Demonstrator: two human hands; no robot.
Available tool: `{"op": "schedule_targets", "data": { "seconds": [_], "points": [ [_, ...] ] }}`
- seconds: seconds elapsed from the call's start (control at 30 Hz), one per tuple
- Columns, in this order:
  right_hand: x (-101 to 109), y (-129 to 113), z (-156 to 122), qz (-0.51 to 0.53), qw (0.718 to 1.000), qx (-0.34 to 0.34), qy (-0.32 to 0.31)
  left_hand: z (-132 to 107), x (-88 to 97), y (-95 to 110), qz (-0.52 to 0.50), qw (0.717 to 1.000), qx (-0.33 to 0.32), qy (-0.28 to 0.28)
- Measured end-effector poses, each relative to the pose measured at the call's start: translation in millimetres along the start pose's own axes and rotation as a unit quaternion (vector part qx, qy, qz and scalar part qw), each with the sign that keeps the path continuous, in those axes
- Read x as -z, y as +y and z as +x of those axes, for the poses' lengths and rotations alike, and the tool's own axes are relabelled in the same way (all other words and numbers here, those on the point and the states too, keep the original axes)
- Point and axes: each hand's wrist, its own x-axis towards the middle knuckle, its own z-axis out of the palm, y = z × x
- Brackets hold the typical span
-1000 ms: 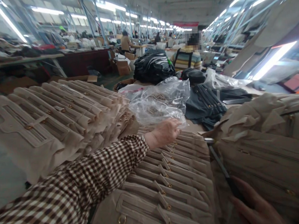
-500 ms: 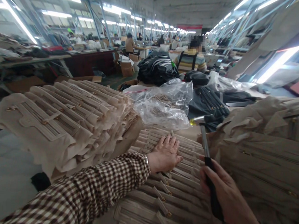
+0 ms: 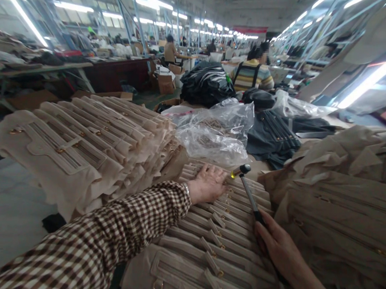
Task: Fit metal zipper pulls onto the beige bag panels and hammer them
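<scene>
My left hand (image 3: pixel 209 184) lies flat with its fingers spread on a row of overlapping beige bag panels (image 3: pixel 197 242), which carry small tabs and gold-coloured rings. In my right hand (image 3: pixel 275 239) is a hammer (image 3: pixel 249 193) with a black grip, a metal shaft, one yellow face and one black face. Its head is over the far part of the row, just right of my left fingers, the yellow end pointing left. Whether that end touches the panels I cannot tell.
A tall stack of similar beige panels (image 3: pixel 84 145) stands on the left. Clear plastic bags (image 3: pixel 214 135) and dark panels (image 3: pixel 271 134) lie beyond. More beige pieces (image 3: pixel 343 210) are heaped at right. A person in a striped top (image 3: pixel 252 76) sits farther back.
The hammer has swung down and left, its head now nearer my left fingers. My left hand has shifted slightly away along the row and stays flat. The view has moved slightly.
</scene>
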Motion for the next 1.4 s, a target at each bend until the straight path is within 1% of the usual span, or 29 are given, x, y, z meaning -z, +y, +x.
{"op": "schedule_targets", "data": {
  "seconds": [0.1,0.17,0.3,0.4,0.53,0.63,0.7,0.8,0.9,0.93,1.0,1.07,1.1,1.13,1.2,1.27,1.33,1.4],
  "points": [
    [10,-4,2,-0.095,0.995,0.03,0.008,-10,-1.4,1,0.014,1.0,-0.002,0.005],
    [15,-4,4,-0.14,0.989,0.047,0.015,-13,-4.3,1,0.02,1.0,0.0,0.0],
    [19,4,8,-0.196,0.977,0.086,0.018,-13,-10.2,-1,0.014,1.0,0.005,-0.006],
    [21,13,6,-0.229,0.97,0.086,0.006,-13,-10.2,-2,0.003,1.0,-0.001,-0.014],
    [24,20,-1,-0.218,0.971,0.098,0.019,-15,-6.0,0,0.009,1.0,-0.011,-0.024],
    [22,22,-4,-0.214,0.969,0.117,0.029,-15,-3.4,1,0.013,1.0,-0.022,-0.015],
    [19,23,-3,-0.218,0.968,0.123,0.018,-14,-2.8,1,0.011,1.0,-0.026,-0.004],
    [21,20,2,-0.221,0.968,0.12,0.006,-13,-3.7,1,0.016,0.999,-0.036,0.017],
    [28,11,4,-0.229,0.967,0.116,-0.003,-15,-5.5,1,0.018,0.999,-0.032,0.019],
    [30,7,3,-0.23,0.966,0.118,0.005,-16,-5.9,1,0.016,0.999,-0.027,0.016],
    [32,0,3,-0.227,0.964,0.129,0.039,-18,-6.3,2,0.009,1.0,-0.019,0.009],
    [29,-3,4,-0.221,0.961,0.147,0.074,-19,-6.2,2,0.006,1.0,-0.015,0.002],
    [27,-4,5,-0.222,0.959,0.157,0.075,-19,-6.1,2,0.007,1.0,-0.016,0.001],
    [25,-3,7,-0.225,0.958,0.166,0.065,-19,-6.1,2,0.008,1.0,-0.02,0.001],
    [23,0,11,-0.234,0.956,0.176,0.026,-18,-6.6,1,0.007,1.0,-0.024,0.008],
    [23,2,14,-0.243,0.954,0.174,0.004,-17,-8.1,0,0.009,0.999,-0.025,0.018],
    [26,4,10,-0.249,0.953,0.174,0.023,-17,-10.7,0,0.015,0.999,-0.018,0.022],
    [27,6,2,-0.245,0.948,0.189,0.068,-17,-14.0,0,0.018,1.0,-0.013,0.017]
  ]
}}
